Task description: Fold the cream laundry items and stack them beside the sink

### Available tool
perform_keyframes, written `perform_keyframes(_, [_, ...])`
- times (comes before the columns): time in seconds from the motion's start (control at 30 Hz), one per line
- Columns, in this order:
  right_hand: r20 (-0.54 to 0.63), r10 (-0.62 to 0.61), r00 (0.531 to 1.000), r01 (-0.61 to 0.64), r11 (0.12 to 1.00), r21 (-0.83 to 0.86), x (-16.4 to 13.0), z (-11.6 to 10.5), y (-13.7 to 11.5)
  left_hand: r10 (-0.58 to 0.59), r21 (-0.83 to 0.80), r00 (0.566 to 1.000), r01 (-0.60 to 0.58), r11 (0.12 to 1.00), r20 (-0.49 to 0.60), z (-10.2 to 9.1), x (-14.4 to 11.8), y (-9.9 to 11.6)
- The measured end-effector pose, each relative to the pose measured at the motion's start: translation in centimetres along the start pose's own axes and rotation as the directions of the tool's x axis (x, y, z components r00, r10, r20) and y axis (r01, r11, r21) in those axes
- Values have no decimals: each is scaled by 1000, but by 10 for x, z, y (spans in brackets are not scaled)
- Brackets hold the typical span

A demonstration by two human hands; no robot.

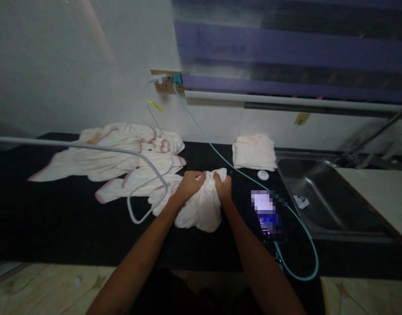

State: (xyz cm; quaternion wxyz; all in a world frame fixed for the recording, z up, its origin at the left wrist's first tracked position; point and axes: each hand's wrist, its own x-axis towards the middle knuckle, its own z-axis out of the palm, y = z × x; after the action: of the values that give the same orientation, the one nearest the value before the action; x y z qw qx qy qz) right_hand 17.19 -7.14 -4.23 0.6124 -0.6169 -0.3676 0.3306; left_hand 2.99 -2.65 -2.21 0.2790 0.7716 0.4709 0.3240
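Note:
Both my hands grip a bunched white cloth over the middle of the black counter. My left hand is closed on its upper left part, with the thumb toward the centre. My right hand is closed on the upper right, close beside the left. The lower part of the cloth hangs in folds between my forearms. Left of it, more white fabric with pinkish edging lies against or joins the cloth; I cannot tell which. Behind that is a rumpled heap of similar white fabric.
A folded cream cloth stack sits by the wall, left of the steel sink. A small white disc and a lit phone lie to the right. A teal cable and a grey cable cross the counter from a wall socket.

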Motion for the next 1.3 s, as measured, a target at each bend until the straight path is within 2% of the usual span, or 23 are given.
perform_keyframes(0.43, [21, -33, 999, 32, 999, 43, 6, -1, 7, 3, -101, 998, 4, 995, 65, 9, 5, -4])
perform_keyframes(0.7, [43, -69, 997, 67, 997, 47, 9, -3, 9, 29, -81, 999, -25, 996, 46, 9, 1, -4])
perform_keyframes(0.8, [42, -71, 997, 69, 996, 54, 9, -3, 7, 43, -30, 999, -44, 999, -14, 9, -2, -1])
perform_keyframes(0.87, [35, -71, 997, 69, 996, 59, 8, -3, 6, 53, 27, 994, -51, 998, -96, 8, -4, 1])
perform_keyframes(0.97, [23, -72, 997, 70, 995, 65, 6, -3, 4, 81, 133, 964, -48, 990, -252, 7, -7, 6])
perform_keyframes(1.03, [26, -75, 997, 73, 995, 72, 6, -3, 4, 104, 206, 942, -38, 978, -319, 7, -11, 9])
perform_keyframes(1.1, [36, -82, 996, 79, 994, 80, 6, -3, 5, 127, 272, 942, -40, 961, -312, 8, -20, 12])
perform_keyframes(1.17, [49, -94, 994, 90, 992, 91, 7, -2, 6, 138, 324, 957, -49, 945, -257, 11, -33, 16])
perform_keyframes(1.3, [67, -126, 990, 118, 987, 112, 6, -1, 7, 87, 399, 972, 8, 917, -218, 16, -55, 23])
